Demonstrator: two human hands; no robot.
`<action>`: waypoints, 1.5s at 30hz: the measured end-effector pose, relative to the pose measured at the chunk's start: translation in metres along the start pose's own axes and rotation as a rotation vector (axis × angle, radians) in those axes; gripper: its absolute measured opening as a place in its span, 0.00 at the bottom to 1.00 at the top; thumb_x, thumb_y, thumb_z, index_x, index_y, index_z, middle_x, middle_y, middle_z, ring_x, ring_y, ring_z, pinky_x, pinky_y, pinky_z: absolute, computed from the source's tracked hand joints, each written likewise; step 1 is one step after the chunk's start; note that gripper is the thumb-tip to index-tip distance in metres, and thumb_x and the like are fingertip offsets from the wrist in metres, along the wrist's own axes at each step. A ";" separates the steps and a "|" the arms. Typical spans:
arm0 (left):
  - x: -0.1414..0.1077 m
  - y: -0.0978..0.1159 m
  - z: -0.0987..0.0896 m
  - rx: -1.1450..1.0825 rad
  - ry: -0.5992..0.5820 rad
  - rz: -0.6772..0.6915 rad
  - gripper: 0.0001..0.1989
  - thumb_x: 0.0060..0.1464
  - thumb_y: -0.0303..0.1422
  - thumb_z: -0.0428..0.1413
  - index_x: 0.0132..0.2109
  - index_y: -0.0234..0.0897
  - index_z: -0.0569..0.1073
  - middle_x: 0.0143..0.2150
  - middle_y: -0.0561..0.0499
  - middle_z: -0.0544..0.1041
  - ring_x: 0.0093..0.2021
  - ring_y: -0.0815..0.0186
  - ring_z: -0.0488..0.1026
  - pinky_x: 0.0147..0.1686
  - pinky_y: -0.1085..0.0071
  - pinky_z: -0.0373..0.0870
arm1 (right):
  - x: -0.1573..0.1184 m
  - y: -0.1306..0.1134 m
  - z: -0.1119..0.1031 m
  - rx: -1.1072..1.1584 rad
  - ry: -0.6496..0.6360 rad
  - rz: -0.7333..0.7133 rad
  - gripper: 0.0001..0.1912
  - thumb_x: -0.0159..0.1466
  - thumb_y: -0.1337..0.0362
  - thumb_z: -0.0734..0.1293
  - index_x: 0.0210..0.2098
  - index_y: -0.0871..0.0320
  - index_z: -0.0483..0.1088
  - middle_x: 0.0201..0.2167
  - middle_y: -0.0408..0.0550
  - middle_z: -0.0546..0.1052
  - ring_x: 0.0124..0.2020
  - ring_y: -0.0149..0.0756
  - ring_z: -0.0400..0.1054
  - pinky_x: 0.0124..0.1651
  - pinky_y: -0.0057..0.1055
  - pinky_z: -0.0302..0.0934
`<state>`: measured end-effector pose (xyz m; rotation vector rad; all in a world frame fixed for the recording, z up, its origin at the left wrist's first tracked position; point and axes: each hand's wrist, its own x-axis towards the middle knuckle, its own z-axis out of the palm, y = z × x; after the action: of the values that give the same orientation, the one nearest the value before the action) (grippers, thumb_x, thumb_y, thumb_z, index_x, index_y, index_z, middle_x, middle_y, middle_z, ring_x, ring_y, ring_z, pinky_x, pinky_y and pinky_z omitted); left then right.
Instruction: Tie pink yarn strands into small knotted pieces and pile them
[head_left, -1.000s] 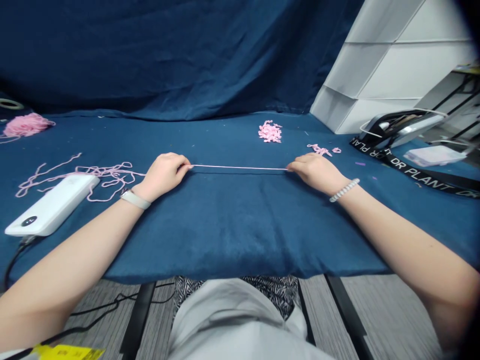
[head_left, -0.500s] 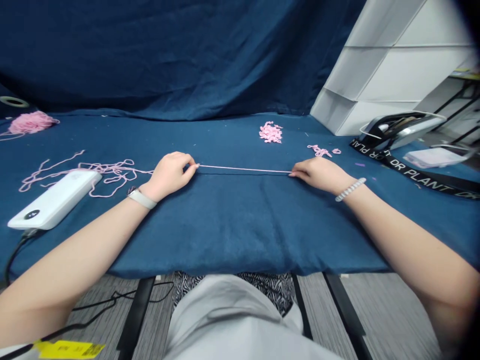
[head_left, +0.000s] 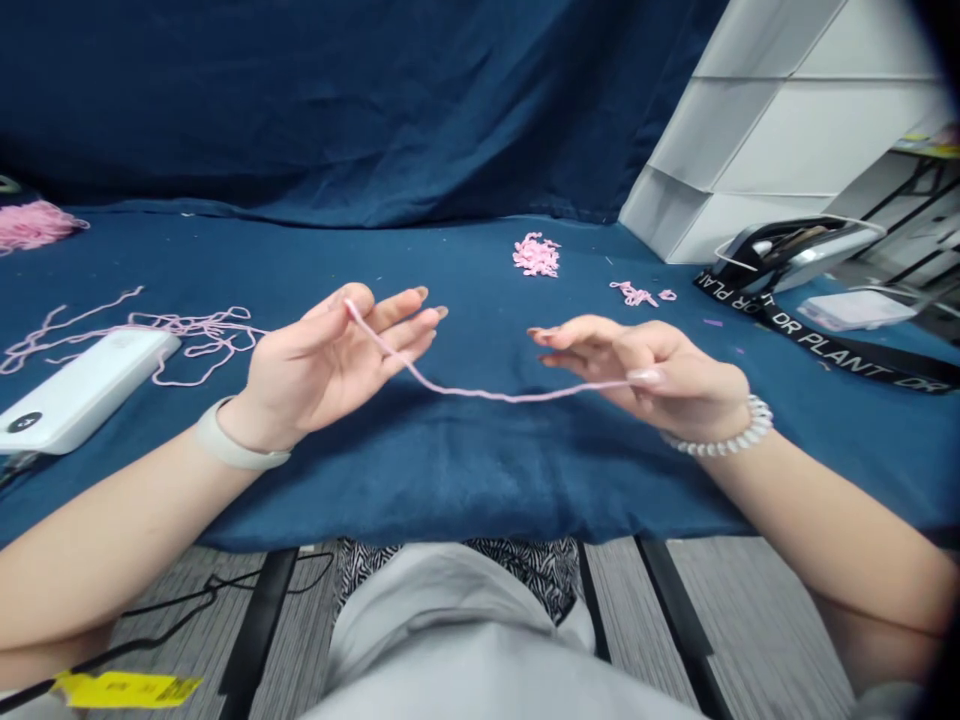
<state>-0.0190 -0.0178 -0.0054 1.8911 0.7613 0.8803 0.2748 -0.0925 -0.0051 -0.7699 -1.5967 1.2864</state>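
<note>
A pink strand of yarn (head_left: 480, 394) sags between my two hands above the blue cloth. My left hand (head_left: 322, 360), palm turned up, pinches one part of it between thumb and index finger while the other fingers stretch out. The right end sits between the thumb and index finger of my right hand (head_left: 645, 370), whose other fingers reach toward the left. Beyond my left wrist lies a loose tangle of pink yarn (head_left: 202, 330). Further back is a small pile of short pink yarn pieces (head_left: 536, 255), with a few more yarn scraps (head_left: 634, 293) to its right.
A white power bank (head_left: 90, 390) with a cable lies at the left. Behind it is a pink yarn bundle (head_left: 34, 225). At the right are a black lettered strap (head_left: 817, 345), an open pouch (head_left: 787, 255), a clear case (head_left: 855, 308) and white boxes (head_left: 780, 140).
Both hands have lifted off the cloth and turned palms inward or up. The yarn, taut and straight before, now hangs slack in a curve. The view has shifted slightly.
</note>
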 end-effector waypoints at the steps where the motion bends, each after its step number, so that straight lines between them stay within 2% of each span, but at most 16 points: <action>1: -0.003 0.005 0.001 -0.042 -0.018 -0.028 0.22 0.65 0.42 0.27 0.40 0.41 0.63 0.45 0.47 0.75 0.48 0.62 0.75 0.44 0.56 0.72 | -0.001 0.000 0.006 0.110 -0.058 0.006 0.29 0.51 0.54 0.73 0.10 0.60 0.52 0.46 0.47 0.77 0.58 0.48 0.65 0.62 0.48 0.57; 3: -0.008 0.009 0.002 -0.147 -0.054 -0.083 0.18 0.64 0.44 0.32 0.33 0.41 0.59 0.26 0.52 0.69 0.29 0.68 0.74 0.41 0.56 0.73 | -0.001 0.003 0.012 0.262 -0.192 0.046 0.29 0.51 0.56 0.72 0.10 0.59 0.50 0.28 0.49 0.78 0.46 0.46 0.73 0.58 0.48 0.61; 5: -0.010 0.007 0.002 -0.271 -0.132 -0.148 0.16 0.61 0.44 0.39 0.29 0.40 0.51 0.14 0.58 0.52 0.14 0.73 0.57 0.36 0.57 0.74 | 0.000 0.009 0.014 0.385 -0.284 0.069 0.26 0.53 0.59 0.70 0.10 0.58 0.51 0.13 0.45 0.69 0.28 0.39 0.74 0.50 0.44 0.67; 7: -0.010 0.002 0.003 -0.390 -0.237 -0.235 0.18 0.58 0.43 0.45 0.28 0.40 0.47 0.12 0.61 0.40 0.11 0.75 0.43 0.26 0.62 0.71 | 0.001 0.015 0.013 0.500 -0.278 0.084 0.24 0.54 0.62 0.68 0.12 0.59 0.51 0.09 0.40 0.61 0.16 0.31 0.65 0.39 0.38 0.69; 8: -0.009 -0.001 0.004 -0.448 -0.288 -0.279 0.18 0.56 0.42 0.49 0.28 0.40 0.47 0.12 0.61 0.38 0.11 0.75 0.40 0.21 0.65 0.67 | 0.001 0.018 0.012 0.544 -0.244 0.103 0.23 0.55 0.63 0.68 0.12 0.59 0.51 0.09 0.39 0.59 0.13 0.27 0.59 0.32 0.34 0.67; 10: -0.007 -0.007 0.006 -0.542 -0.383 -0.363 0.19 0.53 0.40 0.54 0.27 0.40 0.51 0.13 0.61 0.40 0.12 0.75 0.41 0.17 0.70 0.58 | 0.001 0.023 0.010 0.591 -0.183 0.164 0.23 0.54 0.64 0.68 0.13 0.59 0.50 0.10 0.38 0.55 0.12 0.24 0.51 0.23 0.28 0.58; 12: -0.005 -0.013 0.009 -0.581 -0.480 -0.433 0.17 0.52 0.39 0.57 0.27 0.40 0.55 0.14 0.61 0.45 0.15 0.75 0.45 0.19 0.72 0.54 | 0.002 0.027 0.009 0.576 -0.174 0.231 0.24 0.54 0.62 0.69 0.13 0.59 0.51 0.10 0.37 0.53 0.13 0.23 0.48 0.19 0.26 0.51; 16: 0.000 -0.024 0.014 -0.483 -0.690 -0.579 0.14 0.54 0.38 0.59 0.30 0.36 0.63 0.16 0.60 0.55 0.19 0.74 0.55 0.26 0.73 0.59 | 0.006 0.034 0.009 0.174 -0.352 0.427 0.23 0.58 0.57 0.70 0.15 0.62 0.59 0.12 0.40 0.61 0.15 0.23 0.54 0.21 0.25 0.50; 19: 0.003 -0.029 0.015 -0.447 -0.732 -0.619 0.14 0.56 0.38 0.58 0.30 0.36 0.62 0.16 0.60 0.55 0.19 0.75 0.54 0.27 0.75 0.59 | 0.009 0.034 0.007 -0.087 -0.410 0.505 0.24 0.62 0.54 0.67 0.17 0.64 0.62 0.14 0.42 0.65 0.16 0.21 0.54 0.22 0.23 0.49; 24: 0.008 -0.024 0.010 -0.392 -0.783 -0.560 0.16 0.56 0.40 0.57 0.29 0.35 0.62 0.17 0.59 0.53 0.20 0.75 0.53 0.24 0.76 0.55 | 0.011 0.019 0.000 -0.161 -0.428 0.438 0.24 0.62 0.54 0.67 0.18 0.64 0.64 0.15 0.40 0.63 0.17 0.20 0.52 0.22 0.23 0.48; 29: 0.008 -0.019 0.011 -0.342 -0.751 -0.527 0.16 0.55 0.40 0.58 0.28 0.35 0.62 0.18 0.58 0.58 0.20 0.75 0.53 0.21 0.77 0.52 | 0.011 0.016 -0.003 -0.226 -0.443 0.417 0.25 0.63 0.52 0.66 0.18 0.65 0.65 0.15 0.40 0.64 0.17 0.20 0.52 0.22 0.23 0.49; 34: 0.003 -0.022 0.018 -0.298 -0.604 -0.510 0.11 0.56 0.38 0.57 0.32 0.34 0.68 0.18 0.56 0.67 0.19 0.75 0.61 0.22 0.78 0.58 | 0.011 0.031 0.000 -0.264 -0.389 0.458 0.20 0.62 0.52 0.66 0.31 0.67 0.74 0.18 0.41 0.67 0.19 0.21 0.54 0.23 0.22 0.49; 36: 0.001 -0.023 0.021 -0.314 -0.581 -0.537 0.10 0.55 0.37 0.58 0.36 0.33 0.70 0.20 0.54 0.72 0.20 0.74 0.67 0.23 0.78 0.62 | 0.010 0.035 0.005 -0.215 -0.259 0.452 0.18 0.60 0.54 0.69 0.33 0.66 0.75 0.22 0.44 0.72 0.20 0.20 0.56 0.23 0.22 0.49; 39: 0.001 -0.023 0.027 -0.446 -0.531 -0.614 0.14 0.52 0.36 0.61 0.43 0.32 0.72 0.25 0.51 0.77 0.25 0.72 0.73 0.25 0.79 0.66 | 0.011 0.041 0.018 -0.062 0.036 0.380 0.15 0.58 0.58 0.70 0.38 0.65 0.76 0.29 0.48 0.77 0.21 0.21 0.59 0.23 0.23 0.53; 42: 0.006 -0.023 0.040 -0.618 -0.356 -0.694 0.20 0.48 0.30 0.65 0.48 0.32 0.71 0.31 0.47 0.80 0.30 0.70 0.77 0.31 0.78 0.71 | 0.016 0.049 0.037 0.156 0.280 0.311 0.17 0.56 0.61 0.72 0.43 0.63 0.74 0.31 0.46 0.78 0.20 0.20 0.60 0.22 0.22 0.53; 45: 0.011 -0.024 0.057 -0.705 -0.187 -0.715 0.15 0.48 0.23 0.64 0.44 0.29 0.73 0.33 0.45 0.80 0.33 0.69 0.79 0.40 0.75 0.74 | 0.024 0.057 0.055 0.300 0.393 0.297 0.28 0.54 0.66 0.73 0.53 0.60 0.67 0.28 0.41 0.77 0.20 0.21 0.62 0.26 0.22 0.58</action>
<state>0.0297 -0.0258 -0.0441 0.9506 0.7943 0.4152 0.2106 -0.0775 -0.0556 -1.0196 -0.9761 1.4363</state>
